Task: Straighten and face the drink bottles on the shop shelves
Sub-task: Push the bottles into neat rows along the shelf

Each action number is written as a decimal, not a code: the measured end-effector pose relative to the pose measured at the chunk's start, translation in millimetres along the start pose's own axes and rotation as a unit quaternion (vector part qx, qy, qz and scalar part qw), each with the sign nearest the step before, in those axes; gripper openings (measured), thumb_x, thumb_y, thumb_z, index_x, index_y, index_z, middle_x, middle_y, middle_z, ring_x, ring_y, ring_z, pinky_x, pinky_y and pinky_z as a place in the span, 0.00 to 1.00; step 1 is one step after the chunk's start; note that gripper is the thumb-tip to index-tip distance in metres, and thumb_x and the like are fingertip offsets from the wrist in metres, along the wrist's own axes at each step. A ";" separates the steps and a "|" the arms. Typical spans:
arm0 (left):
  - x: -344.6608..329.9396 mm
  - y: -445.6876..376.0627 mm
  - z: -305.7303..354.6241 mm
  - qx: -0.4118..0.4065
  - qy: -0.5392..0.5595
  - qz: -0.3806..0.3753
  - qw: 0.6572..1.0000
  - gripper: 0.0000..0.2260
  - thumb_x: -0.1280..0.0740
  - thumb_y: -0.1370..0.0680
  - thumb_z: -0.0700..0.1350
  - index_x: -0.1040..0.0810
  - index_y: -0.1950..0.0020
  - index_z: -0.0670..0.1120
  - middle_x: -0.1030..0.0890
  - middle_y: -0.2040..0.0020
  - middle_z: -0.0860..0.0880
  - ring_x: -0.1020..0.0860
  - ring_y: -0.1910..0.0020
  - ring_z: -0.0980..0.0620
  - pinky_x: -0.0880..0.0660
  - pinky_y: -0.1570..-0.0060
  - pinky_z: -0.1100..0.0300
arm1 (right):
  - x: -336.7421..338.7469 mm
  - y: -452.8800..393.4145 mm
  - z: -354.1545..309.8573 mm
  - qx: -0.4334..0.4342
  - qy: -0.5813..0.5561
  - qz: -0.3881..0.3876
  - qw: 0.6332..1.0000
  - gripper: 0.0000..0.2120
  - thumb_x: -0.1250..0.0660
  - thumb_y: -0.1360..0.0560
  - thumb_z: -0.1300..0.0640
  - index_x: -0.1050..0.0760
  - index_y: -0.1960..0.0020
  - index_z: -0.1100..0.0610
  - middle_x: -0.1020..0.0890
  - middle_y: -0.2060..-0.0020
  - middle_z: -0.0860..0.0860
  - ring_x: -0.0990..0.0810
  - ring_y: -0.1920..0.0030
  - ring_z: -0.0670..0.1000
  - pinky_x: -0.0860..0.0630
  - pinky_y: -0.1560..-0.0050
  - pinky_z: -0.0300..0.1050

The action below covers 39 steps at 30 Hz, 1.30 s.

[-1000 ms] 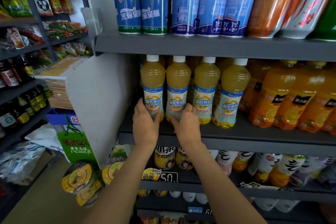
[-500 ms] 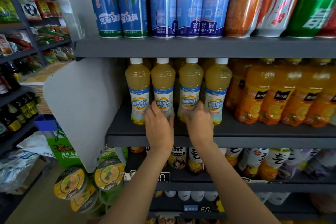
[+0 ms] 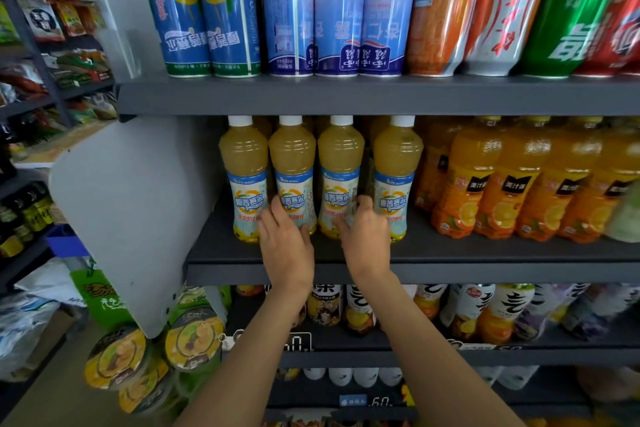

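Observation:
Four pale-yellow juice bottles with white caps and blue-white labels stand in a front row on the middle shelf [image 3: 450,253], labels facing out. My left hand [image 3: 285,246] wraps the lower part of the second bottle [image 3: 292,163], fingers on its left, thumb on its right. My right hand [image 3: 365,239] holds the lower part of the third bottle [image 3: 341,163], fingers reaching into the gap before the fourth bottle [image 3: 396,163]. The first bottle [image 3: 242,163] stands free at the left. More of the same bottles stand behind, mostly hidden.
Orange juice bottles [image 3: 512,184] fill the shelf to the right. Tall cans [image 3: 287,10] line the upper shelf, and mixed bottles [image 3: 485,315] the shelf below. A grey side panel [image 3: 138,211] bounds the left end. Noodle bowls [image 3: 194,340] hang low at the left.
Both hands have shifted one bottle to the right along the row. The fourth bottle, leaning a second ago, now stands upright. The view has drifted right.

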<state>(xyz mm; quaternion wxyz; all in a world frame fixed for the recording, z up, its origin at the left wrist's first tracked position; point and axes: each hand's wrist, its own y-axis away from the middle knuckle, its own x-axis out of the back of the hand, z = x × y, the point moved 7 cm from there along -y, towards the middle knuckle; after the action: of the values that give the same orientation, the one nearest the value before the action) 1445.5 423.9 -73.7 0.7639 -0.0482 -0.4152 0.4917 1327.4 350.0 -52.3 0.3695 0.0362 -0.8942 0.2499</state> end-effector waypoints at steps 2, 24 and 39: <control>0.3 0.0 0.1 -0.002 0.003 0.002 1.000 0.30 0.32 0.26 0.38 0.40 0.28 0.38 0.34 0.33 0.38 0.37 0.32 0.42 0.39 0.32 0.53 | 0.0 -0.7 1.8 -0.002 -0.011 0.001 1.000 0.18 0.30 0.26 0.58 0.31 0.41 0.63 0.19 0.50 0.60 0.19 0.50 0.58 0.22 0.52 0.51; -24.7 9.4 57.1 -0.072 -0.068 -0.058 0.993 0.34 0.32 0.25 0.52 0.44 0.26 0.39 0.29 0.34 0.42 0.34 0.35 0.44 0.34 0.38 0.53 | 21.1 -16.3 80.1 -0.097 -0.110 -0.034 0.989 0.27 0.26 0.30 0.52 0.30 0.38 0.63 0.22 0.42 0.58 0.25 0.40 0.58 0.28 0.44 0.49; -28.0 8.2 53.3 -0.061 -0.048 -0.061 0.995 0.32 0.32 0.25 0.47 0.42 0.27 0.39 0.30 0.34 0.42 0.37 0.34 0.45 0.37 0.35 0.56 | 13.4 -21.3 72.6 -0.102 -0.104 -0.037 0.989 0.24 0.27 0.30 0.51 0.29 0.40 0.63 0.21 0.44 0.58 0.23 0.42 0.58 0.26 0.43 0.55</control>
<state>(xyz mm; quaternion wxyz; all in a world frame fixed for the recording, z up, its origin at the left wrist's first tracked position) 1398.6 388.1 -59.4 0.7674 -0.0456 -0.4825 0.4198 1276.4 298.7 -77.9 0.2857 0.0570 -0.9465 0.1385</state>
